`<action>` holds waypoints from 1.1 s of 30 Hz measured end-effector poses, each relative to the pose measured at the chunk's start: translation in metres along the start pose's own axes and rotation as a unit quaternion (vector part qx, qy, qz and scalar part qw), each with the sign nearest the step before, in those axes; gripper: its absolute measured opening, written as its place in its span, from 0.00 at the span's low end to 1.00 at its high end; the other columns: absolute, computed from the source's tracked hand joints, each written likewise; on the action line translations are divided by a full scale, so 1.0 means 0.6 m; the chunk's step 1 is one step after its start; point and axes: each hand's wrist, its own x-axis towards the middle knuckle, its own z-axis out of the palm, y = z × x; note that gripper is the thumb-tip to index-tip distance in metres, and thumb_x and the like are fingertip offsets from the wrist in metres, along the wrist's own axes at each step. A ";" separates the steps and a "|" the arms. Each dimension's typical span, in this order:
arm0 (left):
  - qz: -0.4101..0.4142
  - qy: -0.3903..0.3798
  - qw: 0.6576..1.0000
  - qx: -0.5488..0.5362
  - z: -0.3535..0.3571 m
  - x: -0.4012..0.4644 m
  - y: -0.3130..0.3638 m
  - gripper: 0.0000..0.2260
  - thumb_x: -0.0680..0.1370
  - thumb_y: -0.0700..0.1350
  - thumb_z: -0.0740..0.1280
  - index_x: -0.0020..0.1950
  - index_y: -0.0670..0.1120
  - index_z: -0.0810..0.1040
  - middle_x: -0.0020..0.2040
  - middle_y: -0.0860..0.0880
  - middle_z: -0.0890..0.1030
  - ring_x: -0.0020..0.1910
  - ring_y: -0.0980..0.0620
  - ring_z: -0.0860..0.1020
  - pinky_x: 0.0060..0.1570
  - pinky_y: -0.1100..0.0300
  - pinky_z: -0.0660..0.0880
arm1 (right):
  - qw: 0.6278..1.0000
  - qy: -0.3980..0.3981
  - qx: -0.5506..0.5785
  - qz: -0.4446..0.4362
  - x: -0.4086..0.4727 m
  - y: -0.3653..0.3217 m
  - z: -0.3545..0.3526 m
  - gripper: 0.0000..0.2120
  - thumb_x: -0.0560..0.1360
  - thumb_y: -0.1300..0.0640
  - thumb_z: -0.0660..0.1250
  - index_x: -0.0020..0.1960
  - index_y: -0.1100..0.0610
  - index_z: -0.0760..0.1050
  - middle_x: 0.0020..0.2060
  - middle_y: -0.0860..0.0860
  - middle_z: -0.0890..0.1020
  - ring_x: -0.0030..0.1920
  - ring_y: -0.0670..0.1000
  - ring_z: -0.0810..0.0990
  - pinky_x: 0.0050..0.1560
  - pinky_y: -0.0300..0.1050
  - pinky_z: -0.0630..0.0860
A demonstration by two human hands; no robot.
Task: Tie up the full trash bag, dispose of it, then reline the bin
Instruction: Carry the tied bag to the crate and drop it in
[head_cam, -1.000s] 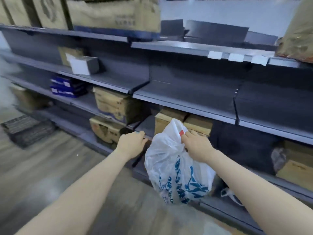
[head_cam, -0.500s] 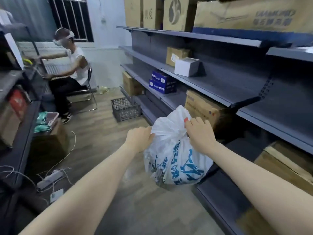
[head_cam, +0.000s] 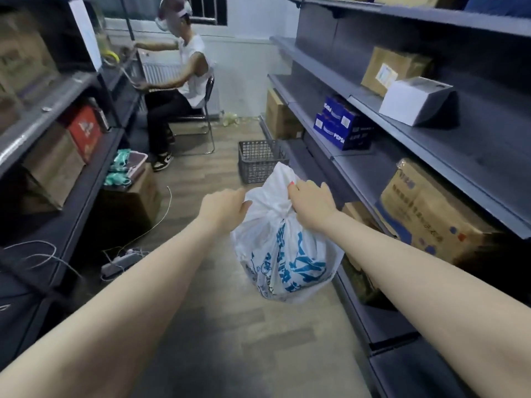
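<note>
White plastic, thin and crinkled, is bunched under the fingers (head_cam: 304, 187) of the right hand (head_cam: 311, 203), which curl down over the gathered neck of the trash bag (head_cam: 283, 254) and clamp it. One red-painted nail shows at the bag's top. The left hand (head_cam: 224, 209) is closed too, its thumb and fingers pinching the bag's upper left side. Two bare forearms, one bag.

The bag hangs off the floor, held out in the aisle between two runs of shelving, full and rounded, with blue print on its lower half. Its loose top stands up above the right hand.

Beyond the bag, one grey plastic crate (head_cam: 260, 160) sits on the wood-look floor (head_cam: 230, 326). Right shelving (head_cam: 459, 156): two stacked blue Pepsi boxes (head_cam: 342, 123), one white box (head_cam: 413, 100), three cardboard cartons plainly visible, a fourth partly hidden behind the right forearm. Left shelving (head_cam: 51, 110): one red box (head_cam: 84, 132), several brown cartons, count unclear in the blur. On the floor to the left, one power strip (head_cam: 120, 261) with loose white cables.

At the far end one person (head_cam: 184, 81) sits on a chair (head_cam: 207, 122), arms reaching towards the left shelves.
</note>
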 end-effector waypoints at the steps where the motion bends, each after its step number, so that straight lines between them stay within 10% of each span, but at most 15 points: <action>1: -0.007 -0.005 1.000 0.001 0.006 0.025 -0.016 0.15 0.82 0.52 0.53 0.58 0.42 0.71 0.54 0.42 0.79 0.51 0.40 0.78 0.46 0.52 0.72 | 1.000 -0.004 -0.002 -0.005 0.033 0.000 0.007 0.17 0.75 0.67 0.58 0.63 0.60 0.68 0.59 0.55 0.74 0.61 0.57 0.71 0.63 0.58 0.65; 33: 0.083 -0.012 0.996 -0.004 0.136 1.075 -0.252 0.14 0.81 0.52 0.54 0.51 0.43 0.72 0.50 0.44 0.80 0.48 0.41 0.78 0.42 0.54 0.71 | 0.993 -0.066 -0.011 0.095 1.020 0.239 0.153 0.21 0.75 0.66 0.61 0.67 0.61 0.64 0.63 0.56 0.72 0.61 0.59 0.74 0.62 0.58 0.69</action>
